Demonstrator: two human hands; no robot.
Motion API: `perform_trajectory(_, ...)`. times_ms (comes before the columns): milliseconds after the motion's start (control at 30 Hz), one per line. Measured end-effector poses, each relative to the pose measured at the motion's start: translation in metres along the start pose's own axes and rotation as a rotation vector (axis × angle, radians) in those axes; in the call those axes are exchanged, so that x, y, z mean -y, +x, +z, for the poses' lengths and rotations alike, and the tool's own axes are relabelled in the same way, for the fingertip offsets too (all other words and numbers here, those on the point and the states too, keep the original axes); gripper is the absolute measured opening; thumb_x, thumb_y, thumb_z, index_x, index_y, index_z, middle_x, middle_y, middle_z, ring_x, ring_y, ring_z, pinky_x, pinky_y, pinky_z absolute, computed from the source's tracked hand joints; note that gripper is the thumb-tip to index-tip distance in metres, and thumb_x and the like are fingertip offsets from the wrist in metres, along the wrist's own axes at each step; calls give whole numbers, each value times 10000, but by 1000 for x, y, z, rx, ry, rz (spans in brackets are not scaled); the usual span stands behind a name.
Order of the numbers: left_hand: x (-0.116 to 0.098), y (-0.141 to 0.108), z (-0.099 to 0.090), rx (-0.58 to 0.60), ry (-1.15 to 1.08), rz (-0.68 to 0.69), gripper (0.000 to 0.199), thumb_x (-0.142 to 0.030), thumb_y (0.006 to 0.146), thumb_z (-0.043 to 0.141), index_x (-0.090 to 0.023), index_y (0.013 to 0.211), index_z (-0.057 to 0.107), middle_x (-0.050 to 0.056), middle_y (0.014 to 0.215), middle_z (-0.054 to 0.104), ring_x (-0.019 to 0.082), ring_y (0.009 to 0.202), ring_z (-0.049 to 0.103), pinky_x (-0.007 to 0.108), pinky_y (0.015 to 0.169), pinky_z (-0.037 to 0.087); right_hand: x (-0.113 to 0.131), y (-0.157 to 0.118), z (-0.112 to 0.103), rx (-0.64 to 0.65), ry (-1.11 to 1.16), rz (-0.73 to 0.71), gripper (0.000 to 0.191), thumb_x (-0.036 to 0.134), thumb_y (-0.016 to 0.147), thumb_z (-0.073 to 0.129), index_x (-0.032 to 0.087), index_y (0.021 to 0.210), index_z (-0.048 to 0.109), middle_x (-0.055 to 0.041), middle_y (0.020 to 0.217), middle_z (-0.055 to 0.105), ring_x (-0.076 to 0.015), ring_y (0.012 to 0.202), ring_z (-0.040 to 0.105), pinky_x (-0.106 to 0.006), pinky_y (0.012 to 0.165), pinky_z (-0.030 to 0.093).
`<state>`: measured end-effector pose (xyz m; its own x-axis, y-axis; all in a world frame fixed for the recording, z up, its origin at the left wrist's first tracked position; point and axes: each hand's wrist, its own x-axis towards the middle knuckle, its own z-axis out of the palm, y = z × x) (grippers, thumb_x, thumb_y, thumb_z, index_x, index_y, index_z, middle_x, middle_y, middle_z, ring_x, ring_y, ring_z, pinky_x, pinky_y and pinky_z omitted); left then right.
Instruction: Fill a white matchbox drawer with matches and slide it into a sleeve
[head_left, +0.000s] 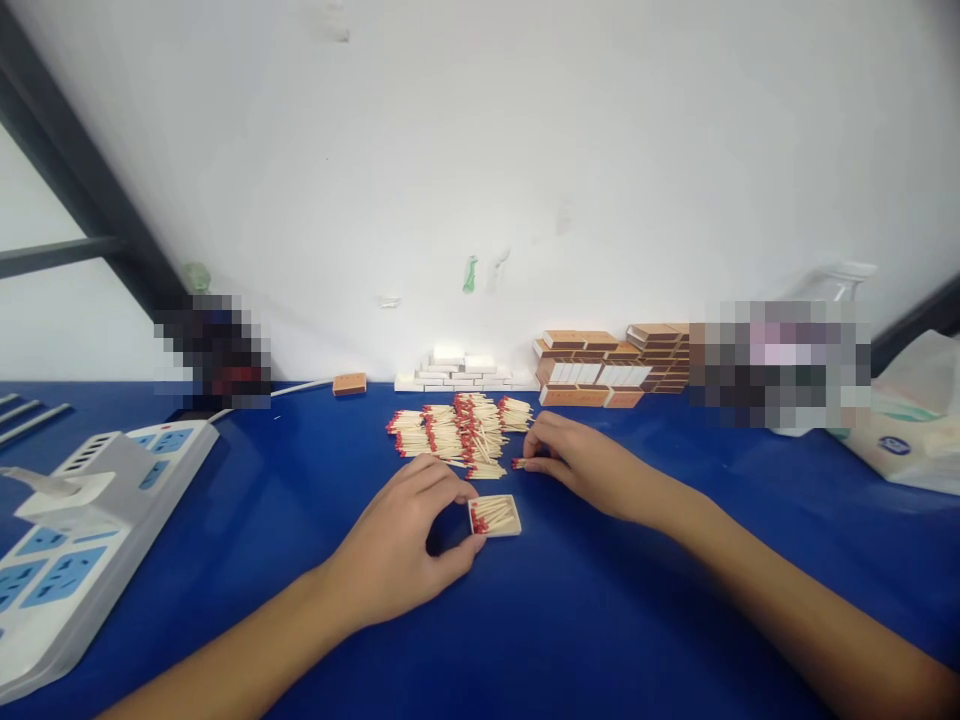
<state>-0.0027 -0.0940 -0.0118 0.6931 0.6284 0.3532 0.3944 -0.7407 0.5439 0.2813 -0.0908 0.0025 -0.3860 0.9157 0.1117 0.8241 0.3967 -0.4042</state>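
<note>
The left hand (409, 535) rests on the blue tabletop (600, 620) with thumb and fingers curved apart, their tips touching the left edge of a small open matchbox tray (496, 516) without closing round it. The tray lies flat near the middle of the table and holds a few red-tipped matches. The right hand (581, 462), just beyond and to the right of the tray, has its fingertips pinched together on a single match (518, 463) lying at the near right edge of the pile of loose matches (457, 432).

Farther back, against the white wall, stand a low stack of white inner trays (461, 372) and, to its right, a stack of brown matchbox sleeves (615, 368). One lone brown matchbox (349, 383) sits left of the white stack. A white power strip (82, 520) with blue sockets lies at the near left, cut off by the frame edge. A plastic-wrapped pack (911, 425) sits at the far right.

Two patches along the wall are blurred out and cannot be made out. How many matches the tray holds is too small to tell.
</note>
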Motion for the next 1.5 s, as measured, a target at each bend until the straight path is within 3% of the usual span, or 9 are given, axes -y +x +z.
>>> perform_trajectory(200, -1, 0, 0, -1, 6, 3, 149, -267, 925, 720, -228, 1063, 681, 48, 996, 708, 244, 998, 624, 430, 928, 530, 0, -3, 14, -69, -137, -15, 160, 257, 1069, 529, 210, 926, 583, -66, 975, 650, -193, 823, 642, -312, 706, 498)
perform_trajectory(633, -2, 1, -2, -1, 7, -6, 158, -267, 921, 726, -230, 1070, 689, 53, 994, 712, 247, 988, 627, 428, 910, 541, -7, -5, 28, -126, -304, -90, 217, 269, 1112, 464, 196, 934, 567, -83, 966, 641, -214, 819, 647, -330, 714, 492)
perform_trajectory(967, -1, 0, 0, -5, 15, 9, 149, -269, 925, 721, -225, 1062, 681, 46, 1010, 709, 243, 1018, 632, 427, 952, 526, -3, -9, 24, -104, -342, -93, 171, 218, 1105, 467, 179, 967, 559, -91, 976, 617, -198, 754, 642, -315, 663, 473)
perform_trajectory(1500, 1, 0, 0, 5, 35, 3, 173, -292, 933, 719, -212, 1082, 682, 60, 1015, 705, 252, 1024, 627, 436, 956, 522, -9, -8, 24, -76, -386, -45, 237, 289, 1116, 464, 166, 949, 579, -94, 965, 611, -231, 841, 661, -342, 727, 496)
